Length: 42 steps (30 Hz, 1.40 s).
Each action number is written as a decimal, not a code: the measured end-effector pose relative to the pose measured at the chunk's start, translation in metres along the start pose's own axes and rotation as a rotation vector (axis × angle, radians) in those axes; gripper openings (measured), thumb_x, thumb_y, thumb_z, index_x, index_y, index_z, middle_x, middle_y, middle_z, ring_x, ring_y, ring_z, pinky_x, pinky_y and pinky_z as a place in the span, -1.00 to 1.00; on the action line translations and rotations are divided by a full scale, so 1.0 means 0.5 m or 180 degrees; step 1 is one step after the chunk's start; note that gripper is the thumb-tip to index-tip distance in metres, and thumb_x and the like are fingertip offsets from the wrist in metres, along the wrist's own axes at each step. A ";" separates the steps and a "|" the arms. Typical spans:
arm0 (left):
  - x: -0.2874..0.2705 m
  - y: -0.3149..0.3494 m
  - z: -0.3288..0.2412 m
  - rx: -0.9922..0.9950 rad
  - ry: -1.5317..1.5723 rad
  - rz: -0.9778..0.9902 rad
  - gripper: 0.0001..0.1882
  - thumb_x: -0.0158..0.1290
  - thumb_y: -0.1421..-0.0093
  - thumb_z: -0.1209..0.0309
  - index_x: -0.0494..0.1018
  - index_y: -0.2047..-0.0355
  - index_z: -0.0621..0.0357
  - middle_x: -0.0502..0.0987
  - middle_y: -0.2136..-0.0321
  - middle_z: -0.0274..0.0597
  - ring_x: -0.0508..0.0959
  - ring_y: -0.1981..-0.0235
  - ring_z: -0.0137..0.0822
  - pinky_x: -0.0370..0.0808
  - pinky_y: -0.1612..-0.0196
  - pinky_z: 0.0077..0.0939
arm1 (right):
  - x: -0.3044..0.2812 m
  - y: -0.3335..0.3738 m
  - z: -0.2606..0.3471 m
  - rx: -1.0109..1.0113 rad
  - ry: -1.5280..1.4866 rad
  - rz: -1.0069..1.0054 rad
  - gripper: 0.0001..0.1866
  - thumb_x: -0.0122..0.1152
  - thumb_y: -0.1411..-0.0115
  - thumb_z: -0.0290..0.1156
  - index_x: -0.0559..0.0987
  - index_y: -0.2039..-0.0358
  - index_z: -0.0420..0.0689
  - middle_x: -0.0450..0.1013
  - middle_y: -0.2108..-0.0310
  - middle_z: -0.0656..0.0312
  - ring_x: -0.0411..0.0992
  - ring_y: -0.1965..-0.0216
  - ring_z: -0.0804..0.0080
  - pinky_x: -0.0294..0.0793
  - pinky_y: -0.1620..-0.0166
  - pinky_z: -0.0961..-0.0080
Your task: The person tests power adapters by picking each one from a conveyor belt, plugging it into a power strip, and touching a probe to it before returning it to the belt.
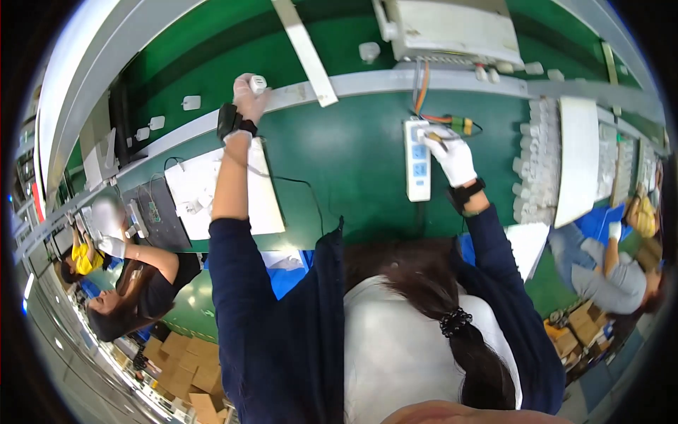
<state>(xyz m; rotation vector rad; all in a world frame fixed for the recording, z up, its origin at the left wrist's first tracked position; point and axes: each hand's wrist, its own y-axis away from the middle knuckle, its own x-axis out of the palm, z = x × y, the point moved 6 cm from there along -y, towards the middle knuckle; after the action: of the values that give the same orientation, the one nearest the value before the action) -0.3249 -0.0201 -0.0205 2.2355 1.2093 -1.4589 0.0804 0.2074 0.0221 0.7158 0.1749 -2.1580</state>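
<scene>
**White block-shaped plastic adapter: left hand, at the bench rail**

The white block-shaped plastic adapter (258,84) is held in the fingers of the left hand (248,99), above the grey metal rail (353,83) along the far side of the dark green bench top (339,141). Left grip: narrow, closed on the adapter.

The white gloved right hand (452,159) is positioned at the upper end of the long white power strip with blue socket faces (419,185). Right grip: fingers bent, tips at the strip; whether they hold a part cannot be told. Each wrist carries a black band.

Adjacent items:
- Green-and-yellow connector block (462,126): just beyond the right hand.
- Orange and grey cables (424,88): run up from near the strip toward the white box-shaped apparatus (458,32).
- White flat sheet (251,205): on the bench, nearer the body than the left hand.
- Whitish translucent plastic pieces (538,162): rows, right of the strip.
</scene>
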 end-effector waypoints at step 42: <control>0.269 0.250 -0.564 0.0155 0.2133 0.1885 -0.51 0.23 0.00 0.49 0.46 0.00 0.08 0.52 0.16 -0.10 0.54 0.20 -0.22 0.47 0.11 -0.50 | -0.050 0.060 0.028 -0.0348 -0.0982 0.0210 -0.79 0.23 -0.15 -0.32 0.64 0.21 -0.05 0.55 0.29 0.09 0.53 0.25 0.20 0.49 0.19 0.46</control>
<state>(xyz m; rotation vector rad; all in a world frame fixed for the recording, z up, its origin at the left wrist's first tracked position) -0.0230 0.1291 -0.0264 2.8736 0.5222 -0.5365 0.1094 0.2000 0.0506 0.3161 0.1034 -2.1462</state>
